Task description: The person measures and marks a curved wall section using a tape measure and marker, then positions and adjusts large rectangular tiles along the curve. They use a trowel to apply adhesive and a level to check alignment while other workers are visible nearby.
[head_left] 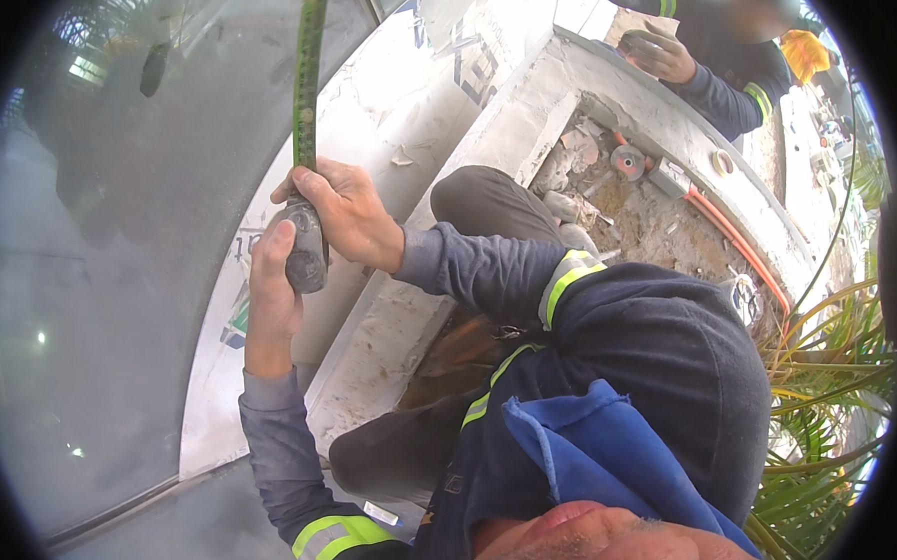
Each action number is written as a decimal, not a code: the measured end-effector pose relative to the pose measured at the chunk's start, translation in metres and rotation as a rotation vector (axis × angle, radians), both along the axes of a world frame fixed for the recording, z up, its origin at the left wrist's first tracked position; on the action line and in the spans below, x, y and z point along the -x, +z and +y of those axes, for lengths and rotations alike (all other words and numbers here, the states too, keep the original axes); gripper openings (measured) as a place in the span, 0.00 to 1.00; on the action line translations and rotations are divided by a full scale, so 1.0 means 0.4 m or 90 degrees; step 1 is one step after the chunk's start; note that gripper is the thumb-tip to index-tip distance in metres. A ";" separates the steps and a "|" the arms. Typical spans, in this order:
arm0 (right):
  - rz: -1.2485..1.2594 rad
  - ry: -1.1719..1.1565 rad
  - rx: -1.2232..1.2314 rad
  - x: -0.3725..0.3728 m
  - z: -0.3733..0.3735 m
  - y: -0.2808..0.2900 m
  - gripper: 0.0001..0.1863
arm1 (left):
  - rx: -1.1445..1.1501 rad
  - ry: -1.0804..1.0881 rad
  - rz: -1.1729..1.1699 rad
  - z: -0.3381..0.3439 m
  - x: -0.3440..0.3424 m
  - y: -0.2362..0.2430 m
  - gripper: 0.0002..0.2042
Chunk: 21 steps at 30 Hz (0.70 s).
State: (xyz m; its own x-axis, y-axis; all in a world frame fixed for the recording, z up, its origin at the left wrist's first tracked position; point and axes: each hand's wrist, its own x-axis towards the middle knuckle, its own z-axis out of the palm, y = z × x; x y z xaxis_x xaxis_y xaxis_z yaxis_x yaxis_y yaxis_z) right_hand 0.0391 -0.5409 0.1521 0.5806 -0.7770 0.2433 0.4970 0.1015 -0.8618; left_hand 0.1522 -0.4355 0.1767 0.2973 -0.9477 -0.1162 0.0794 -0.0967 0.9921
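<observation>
Both of my hands are on a dark, worn tape measure (307,248). My left hand (272,288) wraps the case from its left side, thumb pressed along it. My right hand (350,212) grips the upper end of the case, its thumb near the mouth where the green blade (308,81) comes out. The blade runs up past the top of the picture, in front of a dark reflective glass pane (119,294). Its far end is out of view. Part of the case is hidden by my fingers.
White printed sheeting (401,112) borders the glass. A concrete ledge (521,112) surrounds a rubble-filled pit (656,226) with a power tool's disc (627,159) and orange tubing (732,230). A co-worker (734,62) holds a dark object upper right. Palm fronds (824,394) stand lower right.
</observation>
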 end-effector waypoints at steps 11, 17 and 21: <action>0.160 -0.230 -0.312 0.323 -0.878 -0.385 0.13 | -0.483 -0.113 -0.368 0.382 -0.290 -0.222 0.31; 0.226 -0.333 -0.375 0.379 -1.129 -0.688 0.12 | -0.625 0.018 -0.622 0.501 -0.267 -0.247 0.16; 0.225 -0.393 -0.347 0.320 -1.183 -0.758 0.13 | -0.561 0.078 -0.533 0.458 -0.227 -0.277 0.14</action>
